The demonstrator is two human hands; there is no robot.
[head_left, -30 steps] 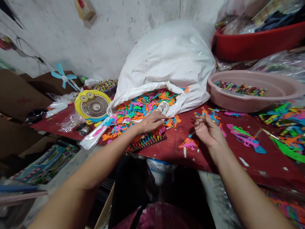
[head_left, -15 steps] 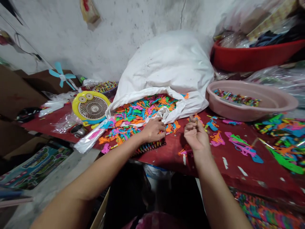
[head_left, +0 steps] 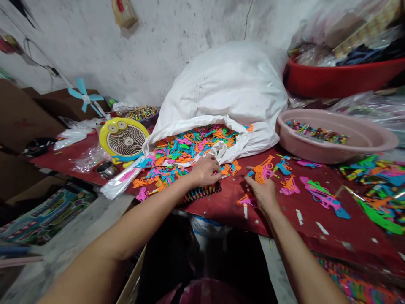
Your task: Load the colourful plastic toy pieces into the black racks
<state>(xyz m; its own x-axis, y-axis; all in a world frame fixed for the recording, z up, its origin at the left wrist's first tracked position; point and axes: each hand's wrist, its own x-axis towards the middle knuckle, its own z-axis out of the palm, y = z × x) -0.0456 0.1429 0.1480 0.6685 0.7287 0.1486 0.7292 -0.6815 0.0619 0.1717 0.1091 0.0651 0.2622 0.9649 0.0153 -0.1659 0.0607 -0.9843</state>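
My left hand [head_left: 205, 171] is closed over the right part of a dark rack [head_left: 202, 192] of small upright colourful pieces at the table's front edge; what its fingers hold, if anything, is too small to name. Farther right, my right hand [head_left: 262, 188] has its fingers closed on an orange plastic toy gun [head_left: 262, 171], with pink and blue bits beside it. Behind my left hand, a white sack [head_left: 221, 88] lies with its mouth toward me, spilling colourful toy guns [head_left: 186, 147]. More orange and pink toy guns [head_left: 289, 185] rest on the red table to the right.
A pink basin [head_left: 338, 147] with small colourful pieces stands at the right, a red basin [head_left: 341, 80] behind it. At the left are a yellow fan [head_left: 125, 140], a metal cup [head_left: 106, 169] and clear plastic bags [head_left: 122, 181]. Toy guns pile up at the far right.
My right hand has turned over from palm up, and an orange toy gun now shows in its fingers. My left hand stays over the rack. The view has shifted slightly.
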